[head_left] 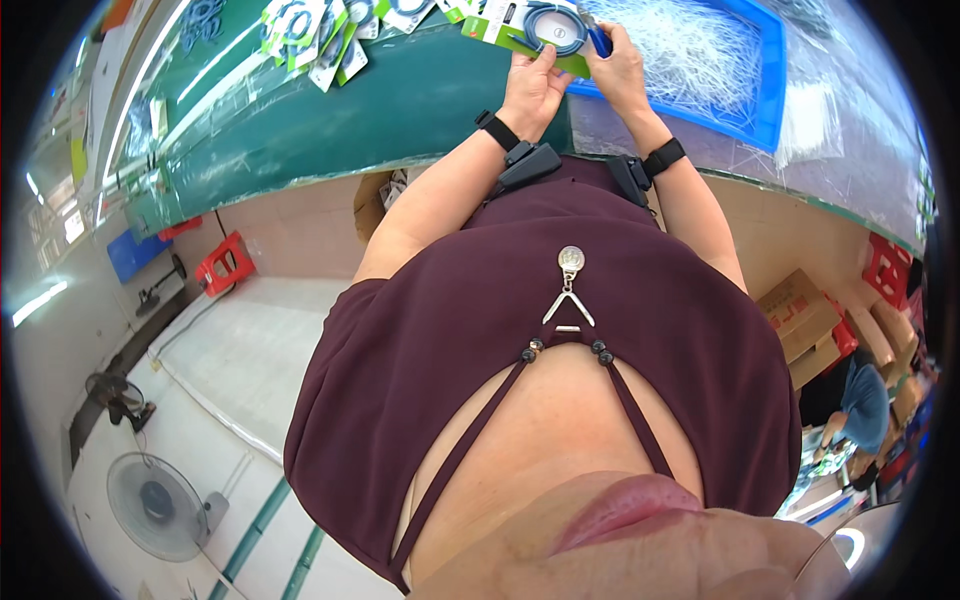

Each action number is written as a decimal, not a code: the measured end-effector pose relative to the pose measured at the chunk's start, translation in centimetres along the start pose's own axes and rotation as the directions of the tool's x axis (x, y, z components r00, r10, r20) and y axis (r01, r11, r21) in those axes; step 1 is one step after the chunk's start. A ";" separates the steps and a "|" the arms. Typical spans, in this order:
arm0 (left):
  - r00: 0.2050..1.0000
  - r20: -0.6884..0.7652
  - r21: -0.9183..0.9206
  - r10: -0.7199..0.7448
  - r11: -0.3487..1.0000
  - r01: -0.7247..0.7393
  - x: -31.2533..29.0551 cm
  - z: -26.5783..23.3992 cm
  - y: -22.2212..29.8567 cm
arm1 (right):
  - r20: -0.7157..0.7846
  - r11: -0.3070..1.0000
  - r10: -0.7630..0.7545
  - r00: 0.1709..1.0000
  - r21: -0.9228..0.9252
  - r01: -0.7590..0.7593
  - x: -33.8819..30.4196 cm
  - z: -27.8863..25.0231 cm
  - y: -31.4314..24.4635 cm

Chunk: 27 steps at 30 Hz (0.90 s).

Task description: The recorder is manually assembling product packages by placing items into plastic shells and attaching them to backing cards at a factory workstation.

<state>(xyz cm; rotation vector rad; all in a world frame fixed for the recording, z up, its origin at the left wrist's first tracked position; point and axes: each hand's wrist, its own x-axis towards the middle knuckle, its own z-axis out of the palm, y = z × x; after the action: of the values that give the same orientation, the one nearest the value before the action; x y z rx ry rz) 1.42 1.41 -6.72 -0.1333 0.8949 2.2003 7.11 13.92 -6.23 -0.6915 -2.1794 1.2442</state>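
At the top of the head view, above the table edge, both my hands work at a green and white packaging card (pixel 490 27) with a coiled blue-grey cable (pixel 555 30) on it. My left hand (pixel 537 92) pinches the card's lower edge between thumb and fingers. Closed round a blue-handled hand tool (pixel 600 40) is my right hand (pixel 618 75), at the card's right side. The tool has a metal tip beside the coil and looks like small nippers; its jaws are too small to make out.
A blue tray (pixel 775 75) full of thin white plastic strands (pixel 700 60) stands right of my hands. Several carded cables (pixel 315 35) lie on the green tabletop (pixel 400 110) to the left, with loose coils (pixel 203 22) beyond. Cardboard boxes (pixel 800 320) stand below the table at right, near another person (pixel 860 405).
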 end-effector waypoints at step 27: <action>0.842 0.325 0.888 0.430 -0.446 -0.114 -4.8 -21.9 19.0 | 0.257 0.448 0.690 0.677 0.583 -0.678 0.7 -9.8 7.2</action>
<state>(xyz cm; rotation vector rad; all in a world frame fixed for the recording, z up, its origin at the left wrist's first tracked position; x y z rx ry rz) -11.69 -24.54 -10.80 0.9006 2.9531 0.8132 14.36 23.55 -8.21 -1.3225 -1.2331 2.2305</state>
